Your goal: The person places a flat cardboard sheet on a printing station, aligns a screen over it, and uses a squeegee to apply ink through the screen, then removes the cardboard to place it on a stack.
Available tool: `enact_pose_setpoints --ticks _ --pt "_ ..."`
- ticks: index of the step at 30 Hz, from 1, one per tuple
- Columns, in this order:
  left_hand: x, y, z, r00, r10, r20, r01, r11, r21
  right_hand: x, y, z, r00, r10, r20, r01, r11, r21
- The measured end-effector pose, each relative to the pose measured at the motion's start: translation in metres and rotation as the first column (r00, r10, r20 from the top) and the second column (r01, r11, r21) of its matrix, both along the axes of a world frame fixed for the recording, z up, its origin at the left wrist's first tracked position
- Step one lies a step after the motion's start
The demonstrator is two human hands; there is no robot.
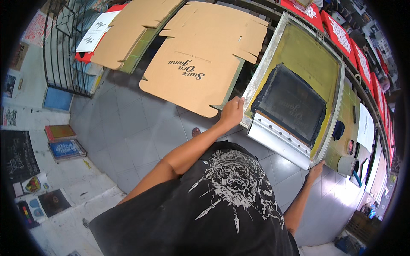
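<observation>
A screen-printing frame (266,56) with a pale rim and yellow-green mesh is tilted in front of me at the right. Black ink (290,100) covers a rectangle on the mesh, with faint lettering showing through. Along the near end of the ink lies a wide squeegee (279,141) with a silvery holder and a row of dark holes. My left hand (232,112) is closed around the near left corner of the frame. At its near right corner, my right hand (315,171) grips the rim, its fingers partly hidden.
A flat brown cardboard blank (200,40) with black lettering lies left of the frame on a green board. Another blank (134,27) sits farther left. Right of the frame stand a white tub (347,164) and white paper (365,128). Red printed pieces (338,36) line the far side.
</observation>
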State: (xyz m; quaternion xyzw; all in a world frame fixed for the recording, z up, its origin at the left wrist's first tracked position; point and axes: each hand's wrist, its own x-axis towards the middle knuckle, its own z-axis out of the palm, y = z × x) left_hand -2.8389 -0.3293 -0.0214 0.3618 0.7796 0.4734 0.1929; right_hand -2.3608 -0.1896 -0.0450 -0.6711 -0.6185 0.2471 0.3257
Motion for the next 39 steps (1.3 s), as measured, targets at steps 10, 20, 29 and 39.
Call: enact_pose_setpoints --ticks 10,20,29,39 --pt "0.017 0.025 -0.010 0.997 0.056 -0.051 -0.060 0.996 -0.069 0.008 0.039 -0.025 0.982 0.134 0.133 -0.152 0.978 0.139" --pt "0.014 0.036 -0.023 0.994 0.078 -0.081 -0.086 0.990 -0.109 0.013 0.055 -0.048 0.978 0.086 0.191 -0.125 0.971 0.204" --pt "0.003 0.037 -0.020 0.988 -0.004 0.157 0.025 0.991 -0.134 0.014 0.060 -0.039 0.982 -0.016 -0.188 -0.006 0.993 -0.115" --pt "0.006 -0.122 0.003 0.883 -0.059 0.467 0.113 0.990 -0.089 0.000 -0.017 -0.019 0.699 -0.348 -0.625 0.058 0.898 -0.435"
